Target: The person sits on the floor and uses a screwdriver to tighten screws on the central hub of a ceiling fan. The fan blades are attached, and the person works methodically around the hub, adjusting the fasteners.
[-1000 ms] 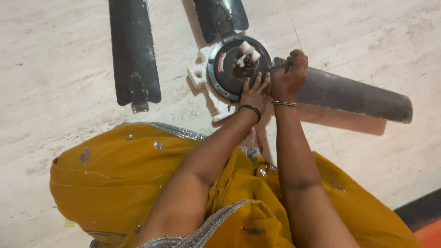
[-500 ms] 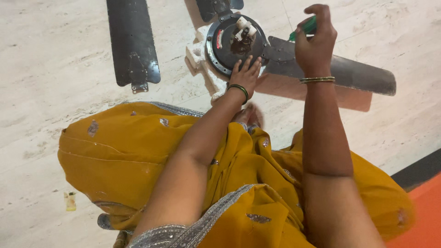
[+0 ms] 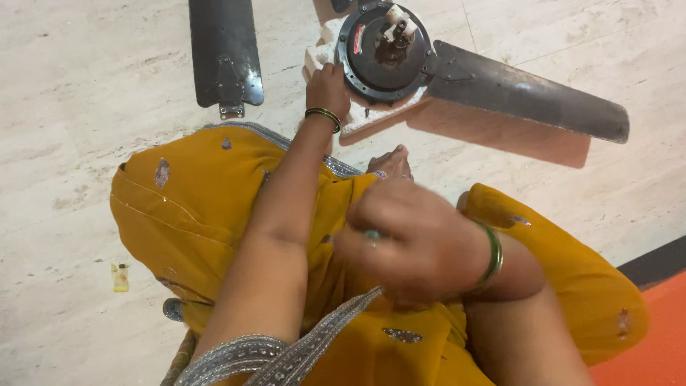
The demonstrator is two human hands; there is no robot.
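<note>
- The ceiling fan motor (image 3: 384, 51), a dark round housing with a small white block at its hub, lies on the pale stone floor (image 3: 78, 93) straight ahead of the person, at the top of the view, on a white pad (image 3: 319, 53).
- The left hand (image 3: 327, 87) is by far the nearer one: it rests with curled fingers on the pad, touching or just beside the motor's left rim. Whether it grips the rim or only steadies it I cannot tell.
- The right hand (image 3: 414, 243) is drawn back close to the body, well apart from the motor, over the yellow garment (image 3: 193, 214). It is closed into a loose fist and blurred; a small green tip (image 3: 372, 234) shows at the fingers, so it seems to pinch something slim, but what that is I cannot tell.
- One fan blade (image 3: 529, 91) is joined to the motor and runs long-axis out to the right and slightly toward the person, ending well to the right.
- A second, loose blade (image 3: 224, 53) lies to the left of the left hand, apart from the motor, its long axis pointing away from the person, its bracket end nearest.
- A bare foot (image 3: 389, 161) sits between motor and lap.
- Open floor spreads to the left and far right; an orange strip (image 3: 654, 318) with a dark border edges the lower right corner.
</note>
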